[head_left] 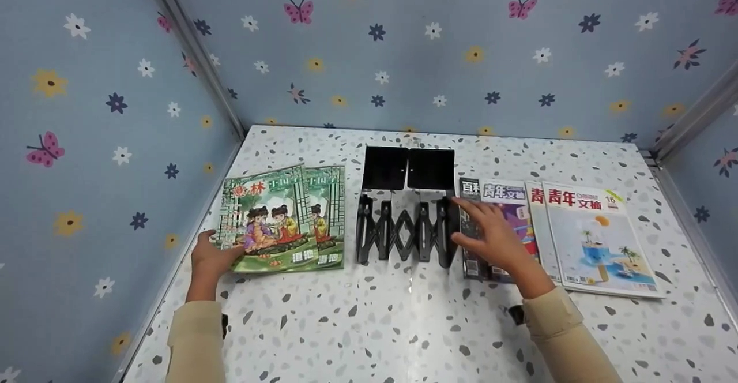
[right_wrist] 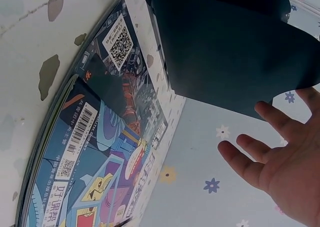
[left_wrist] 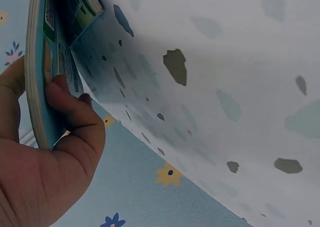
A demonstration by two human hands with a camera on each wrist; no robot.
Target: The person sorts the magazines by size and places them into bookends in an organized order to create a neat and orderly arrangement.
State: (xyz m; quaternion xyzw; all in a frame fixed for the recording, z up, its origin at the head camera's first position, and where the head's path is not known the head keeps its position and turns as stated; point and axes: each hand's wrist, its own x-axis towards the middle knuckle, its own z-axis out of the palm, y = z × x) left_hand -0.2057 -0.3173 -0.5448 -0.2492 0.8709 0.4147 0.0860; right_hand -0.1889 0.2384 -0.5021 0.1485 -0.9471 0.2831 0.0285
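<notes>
My left hand [head_left: 214, 256] pinches the left edge of a green magazine [head_left: 262, 216], thumb on the cover and fingers underneath. In the left wrist view, this magazine [left_wrist: 35, 77] is tilted up from the table between thumb and fingers. It overlaps a second copy [head_left: 328, 216] with the same cover. My right hand [head_left: 490, 236] has its fingers spread at the right side of a black expandable bookend [head_left: 403, 230]. In the right wrist view, its fingertips are right at the edge of the bookend's dark end panel [right_wrist: 225, 52].
Right of the bookend, a dark magazine [head_left: 470, 262] and a purple one [head_left: 522, 216] lie partly under my right hand. Farther right are overlapping white magazines [head_left: 599, 239] with red titles. The speckled table [head_left: 369, 325] meets patterned walls [head_left: 403, 42] at the back and sides.
</notes>
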